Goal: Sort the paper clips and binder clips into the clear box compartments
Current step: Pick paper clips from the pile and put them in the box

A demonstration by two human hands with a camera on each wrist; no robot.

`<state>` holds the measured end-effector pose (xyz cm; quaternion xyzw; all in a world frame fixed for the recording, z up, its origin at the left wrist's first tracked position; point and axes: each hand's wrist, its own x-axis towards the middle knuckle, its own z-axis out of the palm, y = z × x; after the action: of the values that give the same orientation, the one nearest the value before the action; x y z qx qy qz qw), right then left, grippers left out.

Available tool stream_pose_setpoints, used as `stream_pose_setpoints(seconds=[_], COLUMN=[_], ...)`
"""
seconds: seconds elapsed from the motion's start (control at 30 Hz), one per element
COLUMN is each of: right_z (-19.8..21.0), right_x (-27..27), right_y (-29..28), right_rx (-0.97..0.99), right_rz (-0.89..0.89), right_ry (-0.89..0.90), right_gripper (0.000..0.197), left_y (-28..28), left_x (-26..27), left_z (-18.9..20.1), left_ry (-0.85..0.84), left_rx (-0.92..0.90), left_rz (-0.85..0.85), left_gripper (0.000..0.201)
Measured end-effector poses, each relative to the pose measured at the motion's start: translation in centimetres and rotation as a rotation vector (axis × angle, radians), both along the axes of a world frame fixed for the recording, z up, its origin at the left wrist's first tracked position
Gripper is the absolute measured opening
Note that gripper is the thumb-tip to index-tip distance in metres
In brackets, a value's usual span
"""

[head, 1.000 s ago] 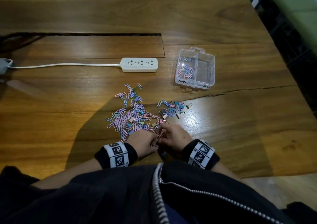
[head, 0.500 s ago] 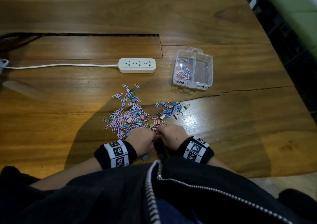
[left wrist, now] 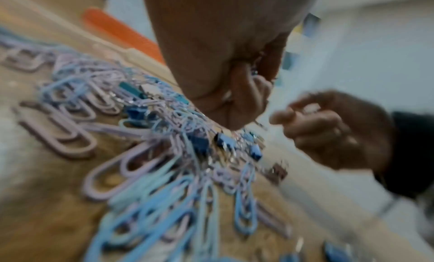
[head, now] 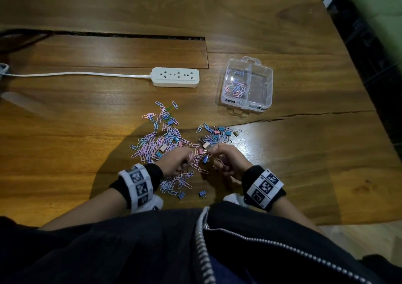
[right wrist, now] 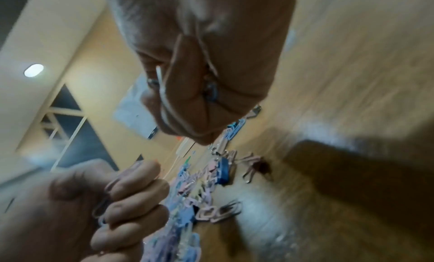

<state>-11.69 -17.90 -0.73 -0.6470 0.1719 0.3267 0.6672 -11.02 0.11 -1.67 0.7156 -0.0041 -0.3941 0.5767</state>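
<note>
Pink and blue paper clips (head: 156,140) lie heaped on the wooden table (head: 65,120), with small coloured binder clips (head: 219,133) grouped to their right. My left hand (head: 181,160) is curled into a fist at the heap's near edge and grips several paper clips (right wrist: 105,197). My right hand (head: 219,160), a short gap away, is also a fist; wire handles and a blue binder clip (right wrist: 212,92) show inside it. The clear box (head: 268,87) stands far right: paper clips (head: 236,85) fill its left compartment, and the right one looks empty.
A white power strip (head: 175,77) with its cord lies behind the heap. A long slot (head: 108,36) cuts the tabletop at the back. Loose clips (head: 180,183) and two blue binder clips (head: 202,194) lie near my body. The table's right edge (head: 356,66) runs diagonally.
My two hands, pressed together at the heap's near edge before, have drawn apart. A trail of clips now shows between and below them.
</note>
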Motion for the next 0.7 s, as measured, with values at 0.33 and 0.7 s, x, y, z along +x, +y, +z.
stream_pose_setpoints(seconds=[0.33, 0.7], right_z=[-0.4, 0.3], right_x=[-0.3, -1.3], right_y=[1.3, 1.7], right_rx=[-0.031, -1.02], right_rz=[0.124, 0.789], right_ry=[-0.068, -0.599], right_gripper=[0.03, 0.025], left_y=[0.5, -2.0], left_x=[1.6, -0.2], left_z=[0.3, 0.5], left_ry=[0.153, -0.779], left_rx=[0.013, 0.827], left_rz=[0.098, -0.628], left_gripper=[0.029, 0.027])
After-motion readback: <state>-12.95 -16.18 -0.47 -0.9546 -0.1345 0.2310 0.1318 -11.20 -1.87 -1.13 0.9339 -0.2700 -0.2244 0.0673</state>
